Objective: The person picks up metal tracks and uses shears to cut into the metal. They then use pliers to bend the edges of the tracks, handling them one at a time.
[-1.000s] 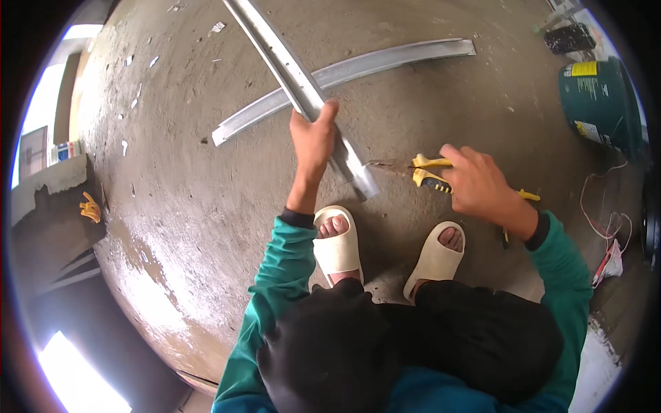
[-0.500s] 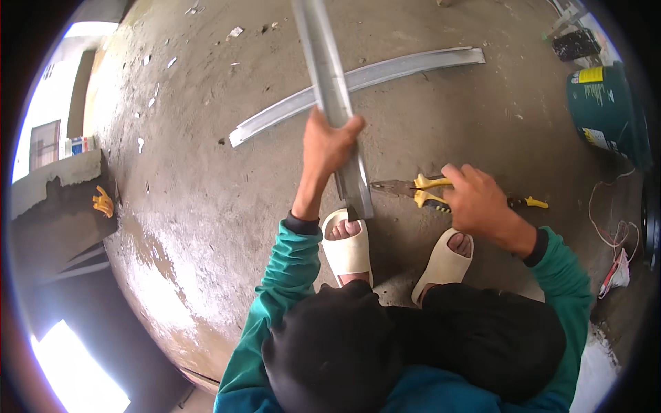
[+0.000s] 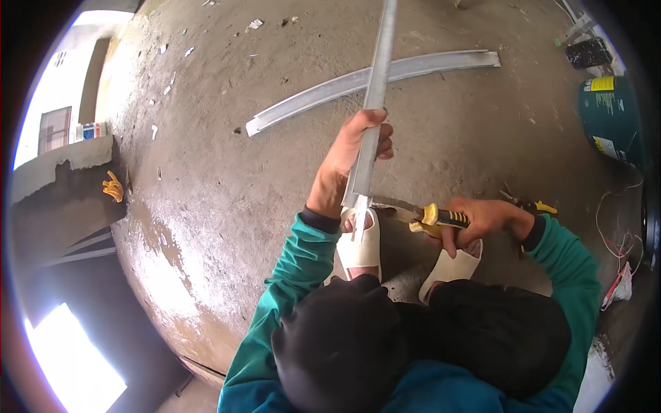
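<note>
My left hand (image 3: 351,148) is closed around a long, silvery metal channel (image 3: 380,69), which points away from me with its near end above my left sandal (image 3: 360,249). At that end a narrow strip of metal (image 3: 360,217) sticks out toward me. Combination pliers (image 3: 444,217) with yellow and black handles are gripped in my right hand (image 3: 482,221). Their jaws reach left to the channel's near end; whether they bite on the metal I cannot tell. Beyond my left hand, a second metal channel (image 3: 441,65) lies across the concrete floor.
Another yellow-handled hand tool (image 3: 540,206) lies on the floor past my right wrist. A dark green bucket (image 3: 609,117) stands at the right, with a thin cable (image 3: 597,220) nearer me. Small scraps (image 3: 256,24) litter the far left floor. A yellow glove-like item (image 3: 113,186) hangs by a ledge.
The held channel has turned onto its edge and swung its far end right. My right hand has rolled over, bringing the pliers' jaws to the channel's near end.
</note>
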The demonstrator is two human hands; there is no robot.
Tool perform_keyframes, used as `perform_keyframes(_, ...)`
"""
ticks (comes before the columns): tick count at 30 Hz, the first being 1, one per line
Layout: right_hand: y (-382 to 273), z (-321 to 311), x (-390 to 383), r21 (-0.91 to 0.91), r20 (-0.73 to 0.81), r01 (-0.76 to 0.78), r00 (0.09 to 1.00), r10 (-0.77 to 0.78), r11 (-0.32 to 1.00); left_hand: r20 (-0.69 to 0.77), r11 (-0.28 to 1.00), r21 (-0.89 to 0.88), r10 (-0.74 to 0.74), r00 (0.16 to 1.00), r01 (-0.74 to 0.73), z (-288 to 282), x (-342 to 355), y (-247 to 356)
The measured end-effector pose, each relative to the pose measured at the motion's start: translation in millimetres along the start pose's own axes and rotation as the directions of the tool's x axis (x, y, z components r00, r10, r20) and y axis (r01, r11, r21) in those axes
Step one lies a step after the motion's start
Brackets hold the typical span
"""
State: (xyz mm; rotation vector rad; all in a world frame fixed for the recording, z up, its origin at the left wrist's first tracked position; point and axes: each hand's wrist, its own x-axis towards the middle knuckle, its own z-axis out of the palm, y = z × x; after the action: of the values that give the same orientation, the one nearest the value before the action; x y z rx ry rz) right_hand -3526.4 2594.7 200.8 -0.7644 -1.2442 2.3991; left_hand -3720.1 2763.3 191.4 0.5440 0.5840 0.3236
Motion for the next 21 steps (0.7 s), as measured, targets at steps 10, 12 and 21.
perform_keyframes(10, 0, 20, 17, 0.366, 0.019, 0.098, 0.993, -0.113, 0.925, 0.13, 0.969, -0.245, 0.009, 0.992, 0.023, 2, 4, 6)
perform_keyframes(12, -3, 14, 7, 0.055, -0.102, 0.099, 0.991, -0.093, 0.994, -0.03, 0.999, 0.049, 0.002, 1.0, 0.0, 1, 2, 10)
perform_keyframes(21, -32, 18, -13, -0.72, -0.375, -0.118, 0.896, -0.24, 0.684, -0.258, 0.916, 0.4, 0.16, 0.953, -0.045, -17, -4, 15)
